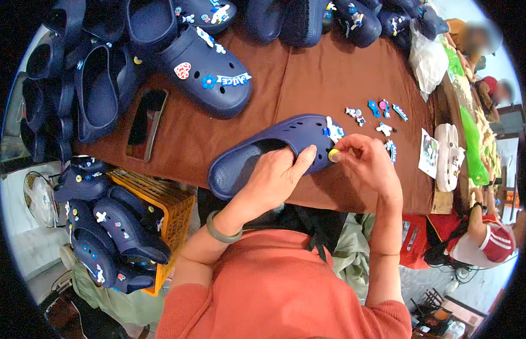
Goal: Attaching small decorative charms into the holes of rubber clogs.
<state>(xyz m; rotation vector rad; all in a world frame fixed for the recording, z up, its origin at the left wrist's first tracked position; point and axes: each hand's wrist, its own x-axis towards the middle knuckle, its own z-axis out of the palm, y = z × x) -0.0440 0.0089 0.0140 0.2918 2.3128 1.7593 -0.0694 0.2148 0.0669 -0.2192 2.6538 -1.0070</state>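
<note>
A navy clog (pixel 257 155) lies on the brown tabletop (pixel 330 85) in front of me, toe pointing right. My left hand (pixel 280 178) reaches into its opening and grips the upper, thumb on the outside. My right hand (pixel 364 161) pinches a small round yellow charm (pixel 333 154) against the clog's side. A white and blue charm (pixel 333 131) sits on the toe. Several loose charms (pixel 379 116) lie on the table beyond my right hand.
Many navy clogs (pixel 206 70) with charms crowd the table's far and left side. A dark phone (pixel 147 116) lies left. An orange crate (pixel 161 200) with more clogs (pixel 113 231) stands below left. White clogs (pixel 448 155) and another person (pixel 489 240) are at right.
</note>
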